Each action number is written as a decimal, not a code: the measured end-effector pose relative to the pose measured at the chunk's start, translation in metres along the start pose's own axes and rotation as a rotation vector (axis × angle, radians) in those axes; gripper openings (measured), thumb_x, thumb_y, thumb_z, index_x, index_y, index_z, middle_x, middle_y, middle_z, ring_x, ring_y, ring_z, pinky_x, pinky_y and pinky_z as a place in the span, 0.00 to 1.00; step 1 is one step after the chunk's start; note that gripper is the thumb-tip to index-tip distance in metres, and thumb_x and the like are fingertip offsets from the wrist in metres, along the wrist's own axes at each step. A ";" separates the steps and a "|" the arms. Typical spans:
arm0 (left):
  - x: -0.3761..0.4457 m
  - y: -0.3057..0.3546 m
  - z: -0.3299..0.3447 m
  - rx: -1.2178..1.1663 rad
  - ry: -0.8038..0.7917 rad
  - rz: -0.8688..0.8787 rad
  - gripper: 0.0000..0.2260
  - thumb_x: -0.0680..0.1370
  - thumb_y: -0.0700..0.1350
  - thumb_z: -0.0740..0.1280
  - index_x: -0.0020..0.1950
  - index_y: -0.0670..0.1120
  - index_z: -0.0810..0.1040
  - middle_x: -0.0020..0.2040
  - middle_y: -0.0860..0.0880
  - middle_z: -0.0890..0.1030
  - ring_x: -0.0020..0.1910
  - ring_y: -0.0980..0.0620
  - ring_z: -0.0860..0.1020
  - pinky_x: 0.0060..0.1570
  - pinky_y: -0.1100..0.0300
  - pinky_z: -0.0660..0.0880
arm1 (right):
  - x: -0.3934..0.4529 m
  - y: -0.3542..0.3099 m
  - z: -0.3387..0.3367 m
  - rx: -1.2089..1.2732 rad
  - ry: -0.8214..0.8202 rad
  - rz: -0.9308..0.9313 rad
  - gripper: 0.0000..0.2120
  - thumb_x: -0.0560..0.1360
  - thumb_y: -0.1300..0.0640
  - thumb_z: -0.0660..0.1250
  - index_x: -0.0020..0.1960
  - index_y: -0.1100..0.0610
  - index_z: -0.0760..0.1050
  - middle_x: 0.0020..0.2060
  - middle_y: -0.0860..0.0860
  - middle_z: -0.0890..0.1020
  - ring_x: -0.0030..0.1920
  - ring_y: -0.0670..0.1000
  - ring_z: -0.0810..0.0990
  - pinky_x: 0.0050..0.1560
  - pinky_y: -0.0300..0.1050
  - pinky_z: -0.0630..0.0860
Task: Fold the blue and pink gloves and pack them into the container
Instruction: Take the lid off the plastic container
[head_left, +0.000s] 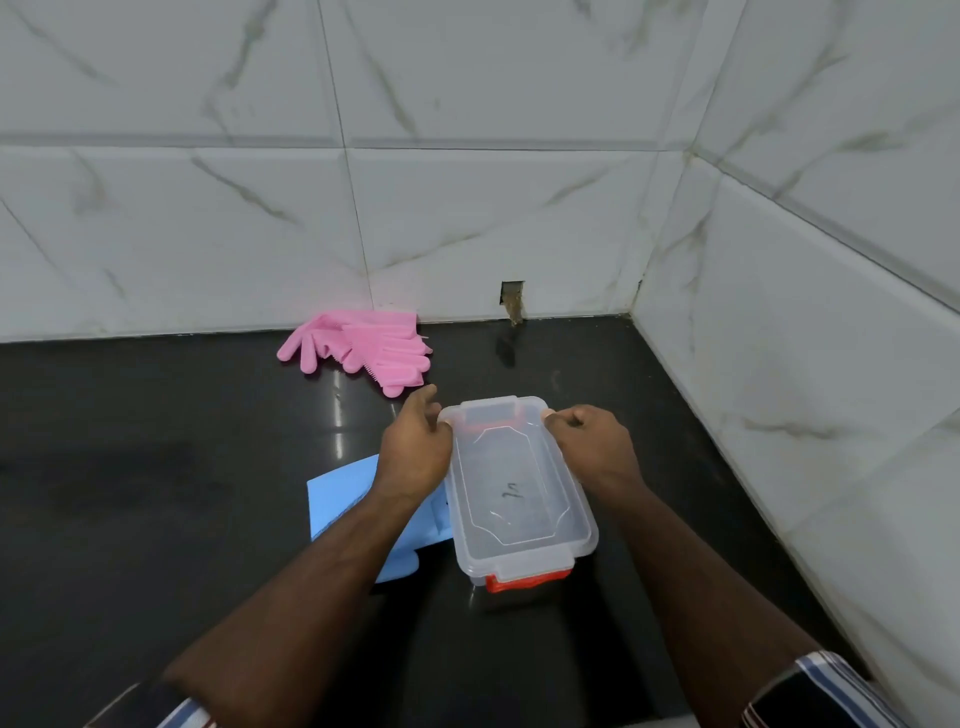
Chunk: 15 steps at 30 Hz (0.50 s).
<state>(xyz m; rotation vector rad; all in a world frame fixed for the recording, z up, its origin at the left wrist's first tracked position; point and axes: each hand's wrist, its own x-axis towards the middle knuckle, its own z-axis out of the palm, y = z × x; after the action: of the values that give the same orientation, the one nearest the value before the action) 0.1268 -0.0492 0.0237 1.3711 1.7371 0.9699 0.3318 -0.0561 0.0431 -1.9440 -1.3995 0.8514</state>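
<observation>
A clear plastic container (519, 493) with orange latches stands on the black counter, its clear lid on top. My left hand (415, 447) touches the lid's far left corner with the fingers partly curled. My right hand (592, 441) pinches the lid's far right corner. The blue gloves (337, 499) lie flat to the left of the container, partly hidden under my left forearm. The pink gloves (358, 348) lie in a loose pile by the back wall, apart from both hands.
The black counter (156, 467) runs left. White marble-pattern tiled walls (467, 208) close the back and the right side, meeting in a corner. A small hole (511, 299) sits at the base of the back wall.
</observation>
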 end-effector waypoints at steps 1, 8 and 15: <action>0.000 -0.001 -0.001 -0.010 0.009 -0.007 0.21 0.82 0.40 0.62 0.75 0.47 0.67 0.68 0.47 0.77 0.65 0.49 0.76 0.63 0.59 0.69 | 0.003 -0.001 0.002 0.032 -0.009 -0.005 0.13 0.73 0.41 0.66 0.45 0.50 0.80 0.40 0.47 0.85 0.42 0.50 0.84 0.48 0.56 0.83; -0.015 0.006 0.015 0.031 -0.022 0.043 0.23 0.82 0.40 0.60 0.77 0.45 0.64 0.75 0.47 0.69 0.73 0.49 0.68 0.73 0.55 0.62 | 0.015 -0.014 0.014 0.117 -0.008 -0.010 0.10 0.76 0.49 0.66 0.47 0.55 0.81 0.42 0.50 0.84 0.44 0.51 0.83 0.50 0.55 0.82; -0.026 0.007 0.031 0.066 0.029 0.053 0.23 0.84 0.41 0.57 0.79 0.48 0.59 0.77 0.48 0.64 0.75 0.48 0.65 0.72 0.54 0.63 | 0.013 -0.012 0.018 0.099 0.054 -0.039 0.08 0.79 0.53 0.63 0.49 0.55 0.79 0.44 0.50 0.82 0.45 0.52 0.82 0.51 0.54 0.82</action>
<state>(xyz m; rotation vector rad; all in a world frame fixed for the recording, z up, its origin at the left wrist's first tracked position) 0.1621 -0.0691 0.0174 1.4580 1.7762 0.9732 0.3142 -0.0386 0.0394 -1.8459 -1.3345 0.8286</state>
